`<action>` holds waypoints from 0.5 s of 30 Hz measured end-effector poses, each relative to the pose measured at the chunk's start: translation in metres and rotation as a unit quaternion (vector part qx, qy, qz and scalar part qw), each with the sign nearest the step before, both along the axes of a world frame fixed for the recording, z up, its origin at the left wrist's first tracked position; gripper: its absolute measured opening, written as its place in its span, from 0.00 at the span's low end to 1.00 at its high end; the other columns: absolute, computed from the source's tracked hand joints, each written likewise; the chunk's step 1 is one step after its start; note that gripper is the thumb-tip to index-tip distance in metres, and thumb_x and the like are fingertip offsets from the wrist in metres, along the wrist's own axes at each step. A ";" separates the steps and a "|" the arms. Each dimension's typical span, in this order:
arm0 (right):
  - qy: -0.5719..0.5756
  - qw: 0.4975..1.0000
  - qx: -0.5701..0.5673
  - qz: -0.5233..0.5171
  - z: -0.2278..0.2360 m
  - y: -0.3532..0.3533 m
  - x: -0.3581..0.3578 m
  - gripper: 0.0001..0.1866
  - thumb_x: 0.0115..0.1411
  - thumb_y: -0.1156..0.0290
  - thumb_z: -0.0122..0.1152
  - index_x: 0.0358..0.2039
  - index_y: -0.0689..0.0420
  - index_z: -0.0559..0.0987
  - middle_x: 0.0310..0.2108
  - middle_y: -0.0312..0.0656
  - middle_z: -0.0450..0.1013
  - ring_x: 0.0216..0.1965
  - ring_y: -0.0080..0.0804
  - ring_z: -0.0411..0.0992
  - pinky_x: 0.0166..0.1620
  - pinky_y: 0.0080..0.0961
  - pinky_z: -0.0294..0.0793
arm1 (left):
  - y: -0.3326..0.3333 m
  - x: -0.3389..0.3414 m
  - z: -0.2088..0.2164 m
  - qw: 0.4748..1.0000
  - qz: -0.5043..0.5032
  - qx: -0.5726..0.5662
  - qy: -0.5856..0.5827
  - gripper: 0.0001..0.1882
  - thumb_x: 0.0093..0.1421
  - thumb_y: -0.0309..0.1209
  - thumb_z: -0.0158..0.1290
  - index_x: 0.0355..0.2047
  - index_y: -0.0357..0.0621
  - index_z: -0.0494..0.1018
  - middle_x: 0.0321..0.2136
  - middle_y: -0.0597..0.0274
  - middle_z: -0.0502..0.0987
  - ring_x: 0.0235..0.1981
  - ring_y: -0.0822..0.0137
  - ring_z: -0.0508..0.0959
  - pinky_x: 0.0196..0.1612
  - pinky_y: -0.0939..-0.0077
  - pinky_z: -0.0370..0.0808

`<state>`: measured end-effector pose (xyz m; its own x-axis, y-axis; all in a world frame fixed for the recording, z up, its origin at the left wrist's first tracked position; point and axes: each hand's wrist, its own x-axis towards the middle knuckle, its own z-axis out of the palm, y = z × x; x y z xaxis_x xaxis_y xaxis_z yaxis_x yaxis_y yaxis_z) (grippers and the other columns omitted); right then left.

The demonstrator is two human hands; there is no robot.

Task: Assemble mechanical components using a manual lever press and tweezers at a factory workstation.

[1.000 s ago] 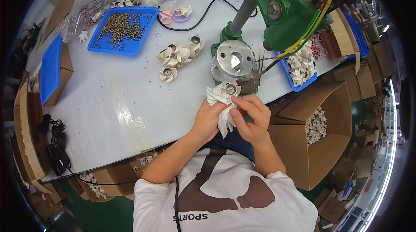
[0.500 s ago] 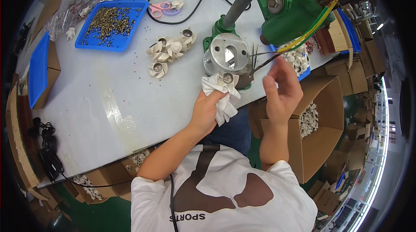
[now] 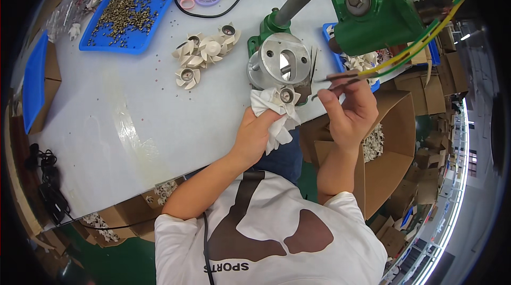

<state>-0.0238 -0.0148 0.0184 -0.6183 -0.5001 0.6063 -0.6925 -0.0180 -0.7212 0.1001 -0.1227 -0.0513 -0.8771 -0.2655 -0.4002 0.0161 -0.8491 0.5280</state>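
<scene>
In my left hand (image 3: 252, 140) is a crumpled white cloth (image 3: 270, 108) with a small off-white fan impeller (image 3: 287, 95), its round hub facing up. The hand is closed round the cloth; some fingers are hidden beneath it. My right hand (image 3: 352, 113) is closed on long tweezers (image 3: 394, 61) with yellow and green arms. Their dark tips are apart and point left, a little right of the impeller. Just beyond the impeller stands the round metal fixture (image 3: 273, 75) of a green press (image 3: 372, 19).
Several impellers (image 3: 210, 48) lie grouped left of the press. Beyond them are a blue tray (image 3: 141, 45) of small brass-coloured parts, pink-handled scissors (image 3: 187, 1) and a black cable (image 3: 223, 12). A cardboard box (image 3: 391, 178) with white parts stands at my right.
My right fingers have closed further round the tweezers, whose tips now show spread. The tweezers sit lower and further right. My left hand keeps the cloth and impeller, while the view has shifted slightly.
</scene>
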 end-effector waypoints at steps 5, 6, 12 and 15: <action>-0.020 1.000 0.006 0.014 -0.002 0.002 0.005 0.13 0.41 0.81 0.76 0.25 0.63 0.79 0.21 0.36 0.71 0.20 0.22 0.61 0.25 0.17 0.61 | 0.003 0.003 0.008 0.999 -0.037 -0.013 -0.019 0.18 0.60 0.26 0.48 0.51 0.37 0.71 0.39 0.60 0.78 0.36 0.73 0.76 0.38 0.83 0.72; -0.024 1.000 0.010 0.016 -0.004 0.002 0.006 0.13 0.40 0.81 0.77 0.24 0.63 0.79 0.21 0.36 0.71 0.20 0.22 0.61 0.25 0.17 0.60 | 0.003 0.005 0.012 0.998 -0.056 -0.014 -0.023 0.20 0.60 0.24 0.47 0.54 0.37 0.69 0.42 0.58 0.78 0.38 0.72 0.77 0.40 0.82 0.72; -0.042 0.999 -0.007 0.032 -0.005 -0.002 0.007 0.11 0.40 0.81 0.76 0.20 0.63 0.79 0.20 0.36 0.71 0.20 0.22 0.60 0.24 0.16 0.57 | 0.004 0.009 0.023 0.998 -0.060 0.014 -0.001 0.22 0.61 0.23 0.46 0.57 0.38 0.67 0.45 0.58 0.77 0.41 0.71 0.77 0.42 0.82 0.73; -0.049 0.998 -0.012 0.032 -0.006 -0.005 0.008 0.10 0.40 0.81 0.76 0.20 0.63 0.79 0.20 0.36 0.71 0.20 0.22 0.60 0.24 0.16 0.57 | 0.008 0.007 0.032 0.999 -0.028 0.017 0.006 0.18 0.60 0.25 0.48 0.51 0.38 0.71 0.38 0.61 0.78 0.34 0.74 0.75 0.35 0.84 0.70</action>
<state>-0.0155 -0.0202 0.0125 -0.6422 -0.5261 0.5575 -0.6159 -0.0787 -0.7838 0.1075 -0.1148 -0.0189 -0.8947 -0.2028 -0.3979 -0.0256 -0.8662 0.4991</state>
